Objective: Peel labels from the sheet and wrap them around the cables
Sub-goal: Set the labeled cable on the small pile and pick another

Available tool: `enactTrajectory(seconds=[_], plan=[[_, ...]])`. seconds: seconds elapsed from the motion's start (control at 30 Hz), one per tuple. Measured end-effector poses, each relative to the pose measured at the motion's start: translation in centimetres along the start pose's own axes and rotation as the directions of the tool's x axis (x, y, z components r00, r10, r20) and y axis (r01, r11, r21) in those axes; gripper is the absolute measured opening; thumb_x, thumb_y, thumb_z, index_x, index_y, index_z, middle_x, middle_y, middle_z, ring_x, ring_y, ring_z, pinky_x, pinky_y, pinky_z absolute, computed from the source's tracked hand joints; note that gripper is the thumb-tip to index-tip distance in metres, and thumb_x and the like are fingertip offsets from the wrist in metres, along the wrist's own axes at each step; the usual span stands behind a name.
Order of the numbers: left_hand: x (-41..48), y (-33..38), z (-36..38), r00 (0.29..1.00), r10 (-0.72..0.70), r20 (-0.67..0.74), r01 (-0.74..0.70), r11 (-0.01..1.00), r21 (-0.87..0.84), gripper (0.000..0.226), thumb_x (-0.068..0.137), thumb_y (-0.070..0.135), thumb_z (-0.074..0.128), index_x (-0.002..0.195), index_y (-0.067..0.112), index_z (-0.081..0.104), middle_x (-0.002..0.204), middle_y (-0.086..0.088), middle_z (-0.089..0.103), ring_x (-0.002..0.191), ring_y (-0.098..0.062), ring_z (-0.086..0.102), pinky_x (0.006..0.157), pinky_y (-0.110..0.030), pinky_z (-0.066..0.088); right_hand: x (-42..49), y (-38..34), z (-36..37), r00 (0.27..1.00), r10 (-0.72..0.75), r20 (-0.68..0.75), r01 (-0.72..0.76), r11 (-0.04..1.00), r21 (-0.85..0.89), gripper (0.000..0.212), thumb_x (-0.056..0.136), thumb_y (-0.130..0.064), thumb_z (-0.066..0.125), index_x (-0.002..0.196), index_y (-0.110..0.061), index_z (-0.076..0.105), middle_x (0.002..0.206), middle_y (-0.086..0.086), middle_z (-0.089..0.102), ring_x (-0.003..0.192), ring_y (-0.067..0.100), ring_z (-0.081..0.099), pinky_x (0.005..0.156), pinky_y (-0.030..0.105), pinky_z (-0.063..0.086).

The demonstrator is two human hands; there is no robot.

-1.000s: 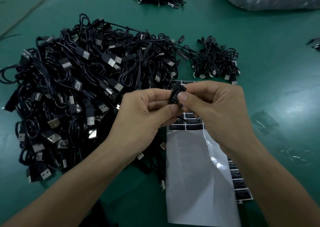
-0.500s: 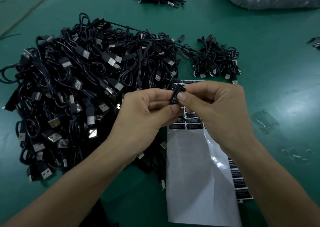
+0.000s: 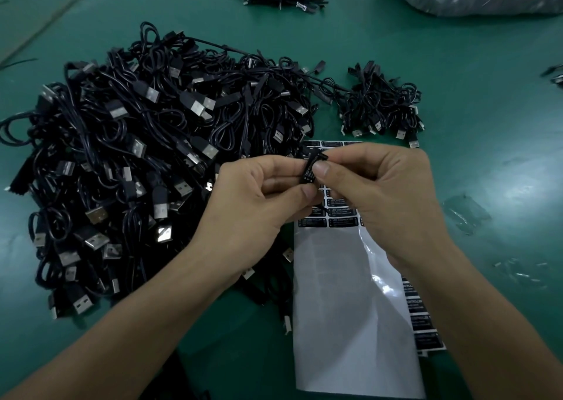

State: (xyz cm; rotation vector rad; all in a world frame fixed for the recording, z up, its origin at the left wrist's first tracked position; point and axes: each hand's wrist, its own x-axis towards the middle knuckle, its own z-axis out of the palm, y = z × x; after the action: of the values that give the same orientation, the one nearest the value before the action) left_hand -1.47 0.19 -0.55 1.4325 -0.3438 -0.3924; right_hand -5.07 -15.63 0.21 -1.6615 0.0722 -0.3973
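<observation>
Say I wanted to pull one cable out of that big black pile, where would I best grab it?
Probably by a USB plug on top of the pile, pinched across its flat black body from above. A plug is a stiff block lying exposed; the thin wires loop under one another and would likely drag neighbours along.

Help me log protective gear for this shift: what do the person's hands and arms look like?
The left hand and right hand are bare: no gloves, rings or watch show. Both forearms are uncovered to the picture's bottom edge, with no sleeve in view. The thumbnails are cut short.
</observation>
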Motion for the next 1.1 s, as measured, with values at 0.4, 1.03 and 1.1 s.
enactTrajectory(seconds=[0.4, 1.03, 1.1], plan=[[-0.01, -0.02, -0.10, 1.000, 0.003, 0.000, -0.003, 1.000, 0.022, 0.018, 0.089, 0.004, 0.072, 0.103, 0.014, 0.074, 0.091, -0.005, 0.079, 0.089, -0.018, 0.076, 0.074, -0.023, 0.060, -0.09, 0.29, 0.28, 0.999, -0.019, -0.036, 0.017, 0.999, -0.047, 0.019, 0.082, -0.008, 0.081, 0.078, -0.026, 0.076, 0.072, -0.005, 0.076, 0.063, 0.004, 0.066, 0.063, 0.018, 0.052], [-0.16, 0.16, -0.07, 1.000, -0.010, -0.004, 0.010, 1.000, 0.008, 0.016, 0.086, 0.001, 0.073, 0.100, 0.010, 0.073, 0.090, -0.012, 0.078, 0.089, -0.024, 0.076, 0.078, -0.032, 0.062, -0.39, 0.25, 0.67, 0.997, -0.033, -0.074, 0.028, 0.997, -0.073, 0.016, 0.080, -0.007, 0.082, 0.079, -0.022, 0.076, 0.072, -0.007, 0.076, 0.066, 0.006, 0.072, 0.062, 0.015, 0.053], [-0.19, 0.27, -0.07, 1.000, -0.013, -0.004, 0.013, 1.000, 0.009, 0.016, 0.086, 0.001, 0.072, 0.099, 0.010, 0.073, 0.090, -0.012, 0.078, 0.090, -0.024, 0.076, 0.079, -0.033, 0.062, -0.43, 0.18, 0.68, 0.997, -0.032, -0.075, 0.028, 0.998, -0.058, 0.017, 0.080, -0.006, 0.082, 0.079, -0.022, 0.076, 0.071, -0.007, 0.076, 0.066, 0.006, 0.072, 0.061, 0.015, 0.054]])
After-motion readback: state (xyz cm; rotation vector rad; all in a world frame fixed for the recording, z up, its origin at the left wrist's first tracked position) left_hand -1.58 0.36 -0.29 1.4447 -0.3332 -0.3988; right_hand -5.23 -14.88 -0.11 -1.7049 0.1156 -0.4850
